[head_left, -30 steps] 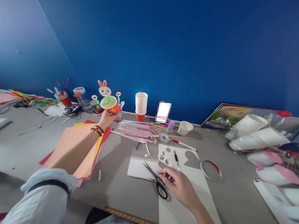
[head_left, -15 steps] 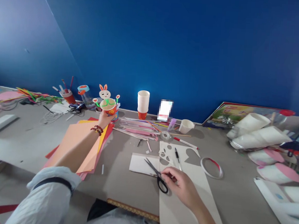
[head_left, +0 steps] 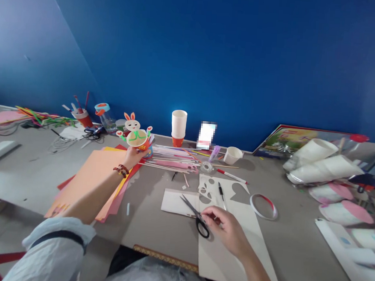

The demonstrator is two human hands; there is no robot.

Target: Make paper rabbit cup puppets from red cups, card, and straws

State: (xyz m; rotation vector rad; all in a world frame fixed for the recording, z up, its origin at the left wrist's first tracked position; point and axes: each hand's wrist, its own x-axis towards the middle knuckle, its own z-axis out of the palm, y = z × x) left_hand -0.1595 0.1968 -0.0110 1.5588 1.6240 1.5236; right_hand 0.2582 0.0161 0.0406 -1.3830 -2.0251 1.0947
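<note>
My left hand [head_left: 132, 154] is stretched far forward and closed around an orange paper cup [head_left: 138, 139] decorated with a paper bunny head [head_left: 132, 124] and green pipe cleaners. A beaded bracelet sits on that wrist. The cup is held just above the far edge of a stack of coloured paper sheets [head_left: 93, 179]. My right hand [head_left: 224, 225] rests on a white card sheet [head_left: 228, 246], fingers curled on the handles of black scissors [head_left: 195, 214] that lie open on the table.
A stack of white paper cups [head_left: 178, 126] stands by the blue wall. Paper strips [head_left: 173, 159], a tape roll [head_left: 205, 167], a red marker [head_left: 231, 176], a black pen [head_left: 220, 192], a ring of tape [head_left: 263, 205] and plastic-wrapped paper cups [head_left: 320, 165] lie around.
My left hand has drawn the bunny cup slightly nearer and lower over the coloured paper. My right hand stays on the scissors.
</note>
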